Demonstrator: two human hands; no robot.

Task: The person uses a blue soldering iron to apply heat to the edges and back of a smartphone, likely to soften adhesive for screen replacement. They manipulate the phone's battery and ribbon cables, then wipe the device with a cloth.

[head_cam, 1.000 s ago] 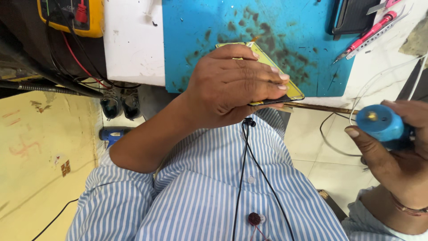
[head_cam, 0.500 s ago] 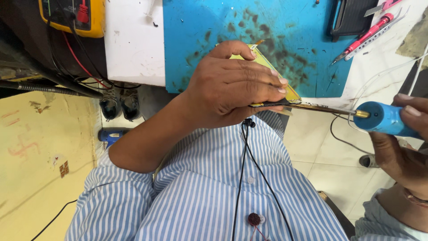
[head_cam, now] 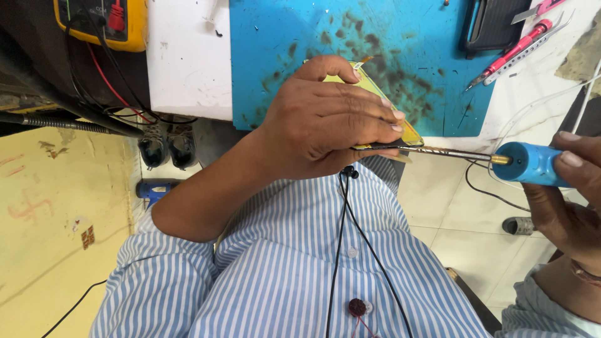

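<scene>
My left hand (head_cam: pixel 325 119) is closed over a thin flat yellow panel (head_cam: pixel 374 84), holding it at the near edge of a stained blue work mat (head_cam: pixel 282 37). My right hand (head_cam: pixel 573 206) grips a blue cylindrical hand tool (head_cam: pixel 532 164). Its long thin metal tip (head_cam: pixel 438 151) lies level and reaches to the panel's lower edge, just under my left fingers. Most of the panel is hidden beneath that hand.
A yellow meter with red and black leads (head_cam: pixel 134 22) stands at the back left beside a white slab (head_cam: pixel 188 56). Red-handled tools (head_cam: pixel 519 44) and a black case (head_cam: pixel 494 22) lie at the back right. A black cord (head_cam: pixel 341 238) hangs down my striped shirt.
My right hand has moved to the right and risen with the blue tool. The tool now lies level with its tip at the panel's edge. My left hand has stayed in place.
</scene>
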